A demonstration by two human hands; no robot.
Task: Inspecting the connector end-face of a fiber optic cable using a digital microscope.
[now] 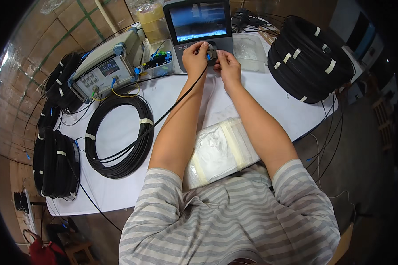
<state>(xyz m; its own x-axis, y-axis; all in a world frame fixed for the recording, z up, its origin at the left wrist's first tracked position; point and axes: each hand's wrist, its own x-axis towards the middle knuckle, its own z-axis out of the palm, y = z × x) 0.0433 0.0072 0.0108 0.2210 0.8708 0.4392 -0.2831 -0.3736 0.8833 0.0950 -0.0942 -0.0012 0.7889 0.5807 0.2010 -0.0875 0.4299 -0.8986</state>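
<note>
My left hand point(194, 57) pinches a small blue connector at the end of a thin black cable point(172, 108), held against a round port on the grey screen device point(200, 24). My right hand point(227, 64) sits just to the right of that port, fingers curled by it, touching the device's front. The cable runs back from my left hand to a black cable coil point(119, 137) lying on the white table point(269, 101). Both forearms reach forward over the table.
A grey test instrument point(104, 68) with a small display stands at the back left. A stack of black coils point(311, 57) lies at the right, more coils point(55, 163) at the left. A wrapped white bundle point(219, 152) lies near me. A clear plastic box point(250, 51) sits beside the screen device.
</note>
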